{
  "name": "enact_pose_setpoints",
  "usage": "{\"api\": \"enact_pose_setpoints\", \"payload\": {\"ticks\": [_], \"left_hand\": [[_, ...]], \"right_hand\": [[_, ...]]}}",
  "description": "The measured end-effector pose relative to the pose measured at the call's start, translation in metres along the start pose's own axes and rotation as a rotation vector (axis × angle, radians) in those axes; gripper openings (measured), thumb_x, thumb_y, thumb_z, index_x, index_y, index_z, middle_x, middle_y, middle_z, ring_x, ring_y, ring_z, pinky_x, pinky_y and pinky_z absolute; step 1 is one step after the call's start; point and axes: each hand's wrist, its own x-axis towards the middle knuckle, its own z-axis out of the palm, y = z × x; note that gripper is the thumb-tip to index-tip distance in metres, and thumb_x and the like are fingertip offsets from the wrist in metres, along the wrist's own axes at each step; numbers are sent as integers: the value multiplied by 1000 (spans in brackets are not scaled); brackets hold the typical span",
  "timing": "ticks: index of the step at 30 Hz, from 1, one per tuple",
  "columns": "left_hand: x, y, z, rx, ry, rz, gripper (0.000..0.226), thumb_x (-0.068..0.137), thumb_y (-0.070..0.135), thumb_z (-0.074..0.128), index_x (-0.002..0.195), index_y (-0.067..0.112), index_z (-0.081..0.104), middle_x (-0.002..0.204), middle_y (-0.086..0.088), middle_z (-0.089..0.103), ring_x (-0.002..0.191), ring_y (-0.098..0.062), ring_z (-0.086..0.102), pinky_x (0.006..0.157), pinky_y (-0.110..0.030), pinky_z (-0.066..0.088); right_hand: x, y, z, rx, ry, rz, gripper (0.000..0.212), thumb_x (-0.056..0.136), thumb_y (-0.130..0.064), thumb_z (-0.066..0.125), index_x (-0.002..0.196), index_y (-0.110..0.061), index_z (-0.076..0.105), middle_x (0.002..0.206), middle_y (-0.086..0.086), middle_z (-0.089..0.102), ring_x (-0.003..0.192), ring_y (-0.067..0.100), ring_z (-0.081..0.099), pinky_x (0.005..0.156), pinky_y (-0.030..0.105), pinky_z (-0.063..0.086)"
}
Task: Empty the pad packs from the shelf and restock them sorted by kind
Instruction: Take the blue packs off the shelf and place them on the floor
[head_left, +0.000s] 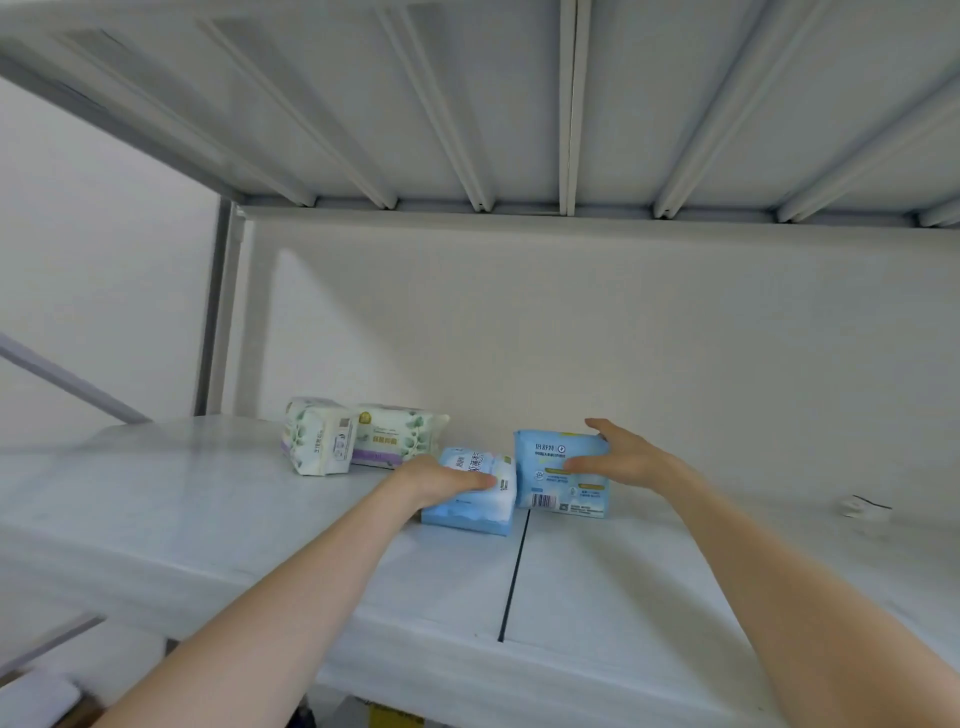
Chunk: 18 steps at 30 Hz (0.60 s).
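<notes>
On the white shelf board (208, 519), two light blue pad packs sit side by side near the middle. My left hand (441, 480) grips the lying blue pack (470, 512) from its left side. My right hand (621, 457) holds the upright blue pack (558, 480), fingers over its top and front. To the left, by the back wall, are two white-and-green packs with purple bands: one (318, 436) stands on end, the other (397, 435) lies behind it and touches it.
A dark seam (514, 577) splits the shelf board in front of the blue packs. A small white scrap (860, 506) lies at the right. The ribbed underside of the upper shelf (467, 104) hangs overhead. A grey post (213, 312) stands at the left.
</notes>
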Motion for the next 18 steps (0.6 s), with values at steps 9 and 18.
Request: {"api": "enact_pose_setpoints", "payload": {"ticks": [9, 18], "left_hand": [[-18, 0, -9, -263, 6, 105, 42, 62, 26, 90, 95, 18, 65, 101, -1, 71, 81, -10, 66, 62, -20, 51], [-36, -4, -35, -217, 62, 389, 82, 56, 12, 93, 128, 19, 55, 117, 2, 61, 106, -14, 59, 91, -31, 50]], "right_hand": [[-30, 2, -6, 152, 145, 18, 44, 73, -29, 82, 107, -11, 61, 105, 6, 60, 88, 18, 61, 61, 28, 53], [-81, 0, -21, 289, 147, 65, 47, 70, -17, 86, 107, -9, 59, 109, 13, 61, 92, 26, 68, 73, 42, 60]]}}
